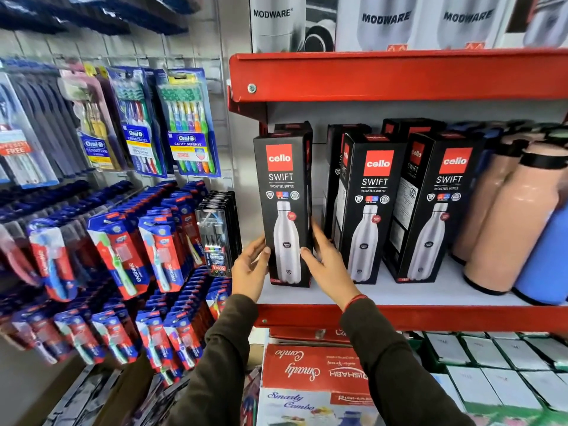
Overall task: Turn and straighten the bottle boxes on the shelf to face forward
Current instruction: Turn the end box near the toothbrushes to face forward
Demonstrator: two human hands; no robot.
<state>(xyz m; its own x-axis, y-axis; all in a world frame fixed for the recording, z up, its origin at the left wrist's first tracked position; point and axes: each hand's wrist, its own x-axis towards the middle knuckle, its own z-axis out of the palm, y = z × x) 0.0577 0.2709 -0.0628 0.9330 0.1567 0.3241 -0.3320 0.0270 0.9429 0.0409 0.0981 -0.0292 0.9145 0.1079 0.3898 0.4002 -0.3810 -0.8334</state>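
Note:
Three black Cello Swift bottle boxes stand in a row on the white shelf [430, 295] with red edging. The left box [284, 192] faces me squarely. My left hand [250, 269] grips its lower left edge and my right hand [329, 265] grips its lower right edge. The middle box [370, 210] and the right box [436, 210] stand turned slightly, each showing its left side panel. More black boxes stand behind them, partly hidden.
Peach and blue bottles [516, 222] stand at the shelf's right. A red shelf [399, 75] above carries Modware boxes. Toothbrush packs [184, 124] hang on the wall to the left. Red and white cartons [313, 370] sit on the level below.

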